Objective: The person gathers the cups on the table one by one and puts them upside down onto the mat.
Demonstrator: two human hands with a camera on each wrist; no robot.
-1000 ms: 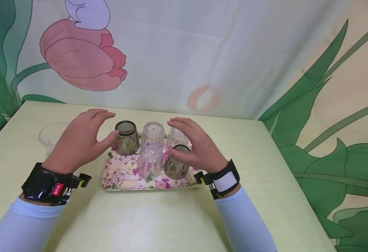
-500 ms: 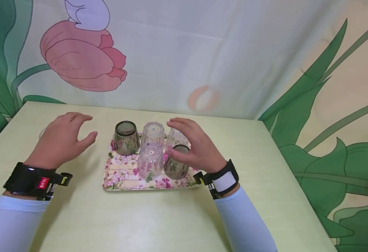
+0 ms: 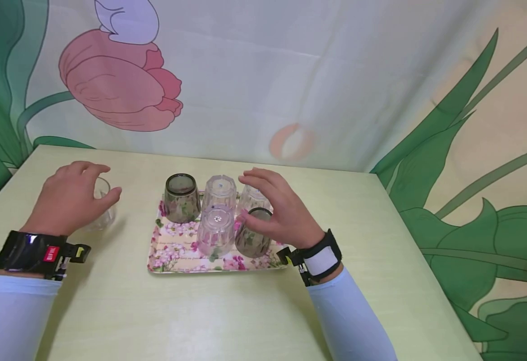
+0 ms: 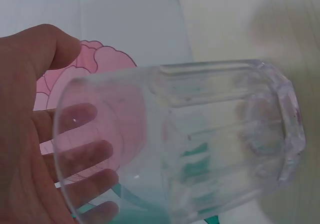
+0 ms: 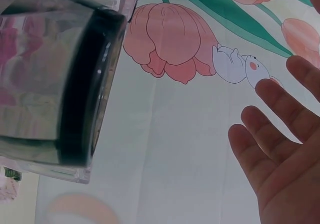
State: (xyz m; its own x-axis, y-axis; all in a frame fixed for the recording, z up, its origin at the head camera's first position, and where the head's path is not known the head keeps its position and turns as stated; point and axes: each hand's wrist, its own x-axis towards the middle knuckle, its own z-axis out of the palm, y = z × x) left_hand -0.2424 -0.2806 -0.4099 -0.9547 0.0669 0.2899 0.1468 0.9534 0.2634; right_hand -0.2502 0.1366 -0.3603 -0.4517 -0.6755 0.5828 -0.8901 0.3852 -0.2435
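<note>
My left hand (image 3: 66,198) is beside a clear glass (image 3: 105,218) standing mouth up on the table, left of the tray. In the left wrist view, the thumb (image 4: 65,51) is apart from the glass, and the other fingers show through its upper wall. My right hand (image 3: 286,210) hovers with spread fingers over the right side of a floral tray (image 3: 177,260), near a smoky dark glass (image 3: 254,240). In the right wrist view, a gap separates its fingers (image 5: 250,146) from the dark glass (image 5: 40,83). Neither hand holds anything.
On the tray, bottoms up, are another dark glass (image 3: 182,200) at back left and clear glasses at back middle (image 3: 220,193), front middle (image 3: 215,235) and back right (image 3: 251,198), partly hidden. A printed curtain (image 3: 227,100) hangs behind the pale table (image 3: 164,316).
My left hand has moved left, away from the tray's back-left dark glass, to the clear glass on the table. The right hand and the glasses on the tray have stayed in place.
</note>
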